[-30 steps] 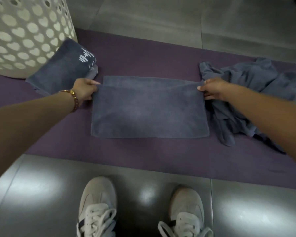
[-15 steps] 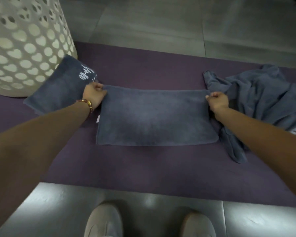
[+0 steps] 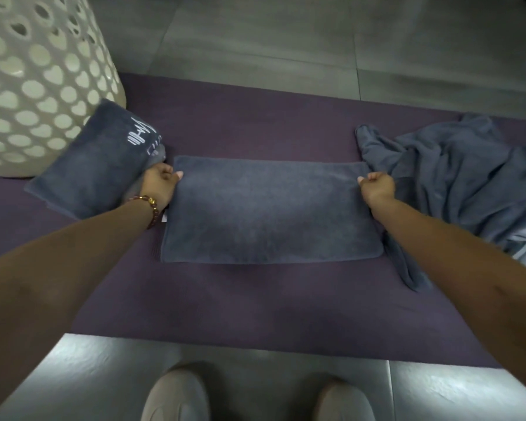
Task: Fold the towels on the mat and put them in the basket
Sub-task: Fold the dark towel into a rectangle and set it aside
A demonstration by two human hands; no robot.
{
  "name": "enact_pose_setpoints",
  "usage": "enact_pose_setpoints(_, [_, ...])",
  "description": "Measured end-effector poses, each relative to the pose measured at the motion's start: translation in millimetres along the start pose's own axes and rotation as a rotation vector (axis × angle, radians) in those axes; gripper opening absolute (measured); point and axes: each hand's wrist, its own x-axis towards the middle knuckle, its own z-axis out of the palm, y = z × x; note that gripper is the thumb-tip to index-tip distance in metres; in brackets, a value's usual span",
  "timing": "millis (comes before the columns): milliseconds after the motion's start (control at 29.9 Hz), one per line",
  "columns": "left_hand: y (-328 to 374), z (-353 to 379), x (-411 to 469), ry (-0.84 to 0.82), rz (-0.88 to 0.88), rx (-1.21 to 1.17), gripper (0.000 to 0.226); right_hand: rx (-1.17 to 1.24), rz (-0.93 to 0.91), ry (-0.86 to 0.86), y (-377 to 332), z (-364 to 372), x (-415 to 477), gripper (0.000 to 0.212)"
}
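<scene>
Towel point(image 3: 271, 211) lies flat in the centre of the mat point(image 3: 255, 314), long side running left-right. Near edge is rounded like a fold, so I read it as halved once.

Left hand point(image 3: 158, 185) has the far-left corner, right hand point(image 3: 377, 188) the far-right corner. Each grip is narrow: thumb on top, fingers curled, pinching towel cloth low against the mat. Cloth between them is smooth, no wrinkles showing.

Step in hand, my read: squaring the far edge to finish a fold. Next is probably another fold, one short end carried over to the other. That needs the corners matched before letting go. The right end also has to come clear of the pile point(image 3: 456, 177) of unfolded towels, which touches it and runs along beside the right forearm. Then it goes into the basket point(image 3: 43, 86) at the mat's far-left end.

Progress: one folded towel point(image 3: 94, 165) lies against the basket's base, not inside it. The left hand is right at its corner. The pile is not yet done.

Writing:
- The folded towel carries a white stitched logo point(image 3: 140, 133), a bar or waveform shape. The row of letters below it is partly tucked under and unreadable.
- A small white tag point(image 3: 164, 218) sits at the towel's left edge by the bracelet point(image 3: 148, 205), too small to read.
- The basket is white with cutout holes, no label seen.

Grey tile floor point(image 3: 255, 41) all round, shoes point(image 3: 176, 393) at the bottom edge.
</scene>
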Motion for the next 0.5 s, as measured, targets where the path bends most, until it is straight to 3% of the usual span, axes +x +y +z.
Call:
enact_pose_setpoints(100, [2,3,2,0.033,0.010,0.066,0.037,-0.031,0.006,-0.012,0,1,3,0.012])
enact_pose_setpoints(201, [2,2,6,0.077,-0.023,0.069,0.038,-0.031,0.004,0.001,-1,-1,4,0.028])
enact_pose_setpoints(301, [7,9,-5,0.152,0.007,0.114,0.010,-0.129,-0.036,0.003,-5,1,-4,0.008])
enact_pose_setpoints(335, [9,14,-12,0.229,0.042,0.223,0.023,-0.185,-0.114,0.042,-8,4,-8,0.023])
enact_pose_setpoints(368, [10,22,-18,0.267,0.121,0.368,0.039,-0.256,-0.247,0.083,-11,8,-12,0.037])
enact_pose_setpoints(435, [17,37,-28,0.171,0.541,0.589,0.053,-0.438,-0.658,0.063,-20,20,-24,0.050])
enact_pose_setpoints(502, [25,51,-31,-0.065,0.922,0.832,0.057,-0.651,-0.980,-0.224,-31,42,-40,0.058])
